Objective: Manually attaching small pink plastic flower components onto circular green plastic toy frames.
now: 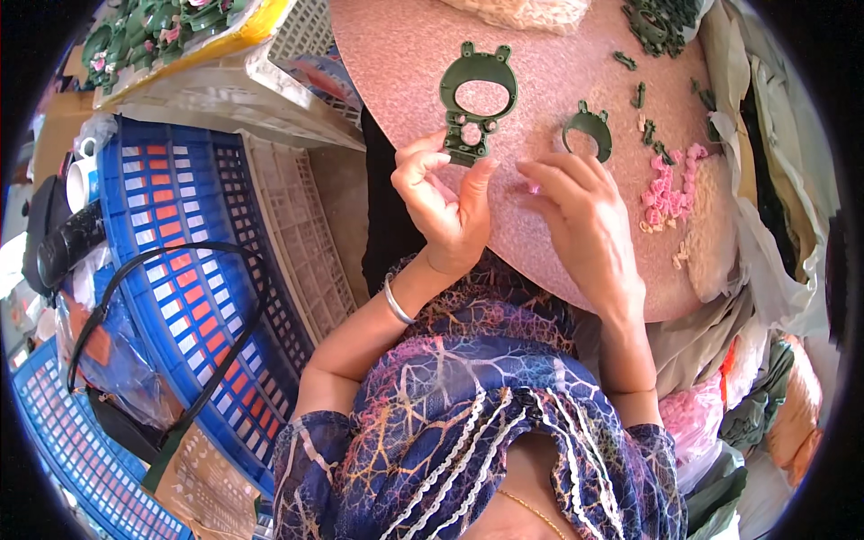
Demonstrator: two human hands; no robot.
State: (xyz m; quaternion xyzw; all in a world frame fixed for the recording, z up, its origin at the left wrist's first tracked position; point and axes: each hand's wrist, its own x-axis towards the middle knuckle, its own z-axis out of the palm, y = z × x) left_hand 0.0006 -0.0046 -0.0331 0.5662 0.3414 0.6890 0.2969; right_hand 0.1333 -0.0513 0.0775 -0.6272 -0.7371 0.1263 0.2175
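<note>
My left hand (pixel 445 202) is closed on the lower end of a dark green plastic shell (pixel 480 70). The shell has two ear-like knobs, a large oval opening and a smaller hole below, and stands up from my thumb and fingers. To its right, my right hand (pixel 580 211) has its fingers bent together, with a small pink piece (pixel 534 189) at the fingertips, partly hidden. Just beyond those fingers lies a smaller green eared ring (pixel 594 124), its lower edge hidden by the hand.
On the round pinkish table (pixel 396 63), several small green parts (pixel 650 133) and a heap of pink pieces (pixel 666 193) lie at right. More green parts (pixel 657 27) pile up at the back. Blue basket (pixel 180 243) and a white crate (pixel 261 90) of green parts stand left.
</note>
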